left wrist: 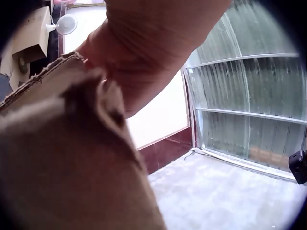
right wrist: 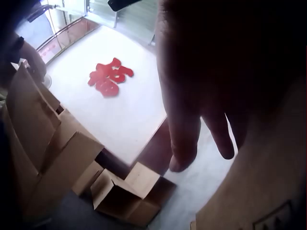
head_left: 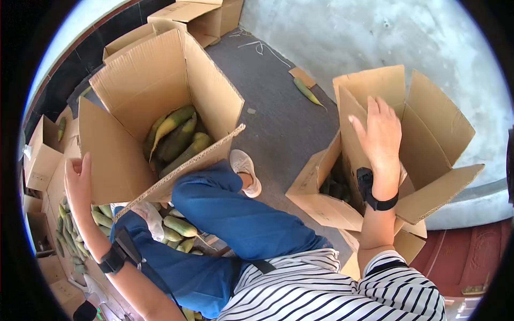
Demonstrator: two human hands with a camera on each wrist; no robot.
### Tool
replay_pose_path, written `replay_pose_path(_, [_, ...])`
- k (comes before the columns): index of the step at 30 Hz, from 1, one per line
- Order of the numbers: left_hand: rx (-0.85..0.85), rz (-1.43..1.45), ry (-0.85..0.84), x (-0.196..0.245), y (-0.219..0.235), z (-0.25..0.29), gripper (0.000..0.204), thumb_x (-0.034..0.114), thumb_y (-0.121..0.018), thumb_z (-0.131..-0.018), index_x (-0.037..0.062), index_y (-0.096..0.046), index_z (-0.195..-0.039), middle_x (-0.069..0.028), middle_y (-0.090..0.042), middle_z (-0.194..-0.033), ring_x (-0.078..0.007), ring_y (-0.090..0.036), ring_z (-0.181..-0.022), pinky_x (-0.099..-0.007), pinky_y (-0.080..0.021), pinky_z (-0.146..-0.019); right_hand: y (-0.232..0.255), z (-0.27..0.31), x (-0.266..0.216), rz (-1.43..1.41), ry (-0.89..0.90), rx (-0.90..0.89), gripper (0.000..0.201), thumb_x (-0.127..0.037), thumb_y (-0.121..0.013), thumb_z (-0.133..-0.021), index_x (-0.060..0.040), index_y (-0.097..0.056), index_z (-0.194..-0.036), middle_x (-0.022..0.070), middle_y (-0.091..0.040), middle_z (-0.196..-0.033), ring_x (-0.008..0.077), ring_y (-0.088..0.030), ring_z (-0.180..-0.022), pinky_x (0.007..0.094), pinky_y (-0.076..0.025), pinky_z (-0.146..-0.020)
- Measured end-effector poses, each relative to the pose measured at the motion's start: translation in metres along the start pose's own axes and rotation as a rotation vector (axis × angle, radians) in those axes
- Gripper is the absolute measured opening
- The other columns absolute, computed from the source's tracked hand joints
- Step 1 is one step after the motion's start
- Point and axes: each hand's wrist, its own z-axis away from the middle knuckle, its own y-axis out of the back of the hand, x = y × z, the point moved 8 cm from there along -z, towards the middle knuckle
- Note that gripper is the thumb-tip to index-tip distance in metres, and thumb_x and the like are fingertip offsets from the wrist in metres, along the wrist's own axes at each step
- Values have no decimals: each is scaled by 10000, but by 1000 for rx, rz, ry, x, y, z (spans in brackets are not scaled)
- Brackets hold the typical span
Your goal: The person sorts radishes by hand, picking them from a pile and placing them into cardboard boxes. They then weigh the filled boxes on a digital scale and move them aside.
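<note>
A tall cardboard box [head_left: 142, 80] stands at the left in the head view, its flaps raised. Long green gourd-like vegetables [head_left: 176, 134] lie inside it. My left hand [head_left: 79, 184] is at the outer edge of its left flap, fingers pointing up along the cardboard; in the left wrist view the flap [left wrist: 72, 158] hides most of the fingers. A second cardboard box [head_left: 428, 128] stands at the right with several flaps up. My right hand [head_left: 383, 136] lies over one of its flaps, fingers extended and thumb spread. Dark items [head_left: 337, 184] show inside its shaded opening.
More long vegetables [head_left: 179, 226] are heaped on the floor at the left, under and behind the legs. One vegetable [head_left: 308, 92] lies near the pale wall. Other cardboard boxes [head_left: 209, 24] stand at the back and left. A shoe [head_left: 246, 171] is between the two boxes.
</note>
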Motion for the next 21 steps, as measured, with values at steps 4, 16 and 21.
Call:
replay_pose_path(4, [46,-12,-58,-29,-15,-14,435,384,-654,-904,-24,-555,-1022,-164,-634,-840,-261,-615,-770,-366,-483,-736,-27,15,32,128,-55,-341,357,-294,-753,-767,-21,-587,-925,181,-678,-859,359,-672,-837,446,-532,-735])
replay_pose_path(16, [-36,-53,-70,-39,-20,-16,350,284,-588,-902,-53,-539,-977,-219,-591,-807,-334,-592,-768,-426,-458,-723,76,-149,190,478,-130,-153,277,-277,-634,-841,-87,-644,-1042,176,-677,-1026,358,-634,-1000,476,-502,-846])
replay_pose_path(21, [-40,43,-73,-58,-27,-20,323,271,-595,-911,-40,-541,-976,-174,-514,-736,-231,-495,-675,-374,-424,-638,173,-186,228,468,-110,187,265,-338,-554,-899,-93,-613,-981,172,-674,-1006,378,-630,-965,487,-495,-793])
